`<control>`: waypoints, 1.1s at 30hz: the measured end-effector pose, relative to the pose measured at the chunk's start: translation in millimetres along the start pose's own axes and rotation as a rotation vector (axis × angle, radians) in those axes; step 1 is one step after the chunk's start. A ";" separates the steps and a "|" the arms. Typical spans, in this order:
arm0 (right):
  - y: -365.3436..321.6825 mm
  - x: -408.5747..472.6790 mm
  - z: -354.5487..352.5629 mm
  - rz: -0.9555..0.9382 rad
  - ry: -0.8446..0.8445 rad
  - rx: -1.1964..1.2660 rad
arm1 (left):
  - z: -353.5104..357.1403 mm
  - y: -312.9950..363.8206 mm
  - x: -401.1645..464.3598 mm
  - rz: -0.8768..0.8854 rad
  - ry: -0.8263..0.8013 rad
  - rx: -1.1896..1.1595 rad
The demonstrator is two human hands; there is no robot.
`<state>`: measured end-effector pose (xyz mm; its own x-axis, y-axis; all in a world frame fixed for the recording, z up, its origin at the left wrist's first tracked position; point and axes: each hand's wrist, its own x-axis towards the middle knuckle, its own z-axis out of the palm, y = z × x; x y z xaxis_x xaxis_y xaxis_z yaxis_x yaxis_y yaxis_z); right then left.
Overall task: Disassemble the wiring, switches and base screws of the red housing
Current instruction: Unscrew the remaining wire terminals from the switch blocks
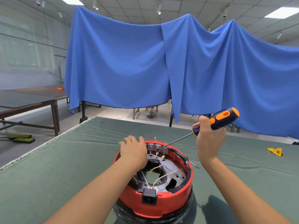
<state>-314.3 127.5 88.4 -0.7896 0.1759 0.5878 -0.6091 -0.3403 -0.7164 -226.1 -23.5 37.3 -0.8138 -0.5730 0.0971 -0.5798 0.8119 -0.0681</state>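
Observation:
The round red housing sits upside down on the green table cover, its open base facing up. Inside it run white wires with brass terminals, and a black power socket sits at its near rim. A row of grey switches lines the far inner wall. My left hand rests over the far left rim with fingers spread. My right hand grips a dark blue and orange screwdriver, whose thin shaft slants down so the tip meets the switches.
A yellow plastic piece lies on the green table cover at the right. Blue cloth hangs behind the table. A dark wooden table stands at the left, with pedals on the floor below it.

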 end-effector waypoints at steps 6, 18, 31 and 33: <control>15.0 -14.5 7.5 -0.001 0.028 0.027 | 12.9 3.3 3.1 -0.016 0.045 -0.096; 35.9 -9.0 5.6 -0.017 0.087 0.017 | -1.9 -6.0 30.0 0.069 0.067 -0.470; 28.5 -22.5 7.6 -0.171 -0.044 -0.097 | 13.1 -3.0 28.8 0.087 0.215 -0.388; 27.6 -20.7 10.2 -0.191 -0.066 -0.138 | 11.9 -4.0 28.2 0.086 0.211 -0.393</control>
<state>-314.1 105.0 60.3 -0.6553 0.1629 0.7376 -0.7548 -0.1763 -0.6318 -247.3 -44.2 28.4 -0.8087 -0.4993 0.3110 -0.4181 0.8598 0.2933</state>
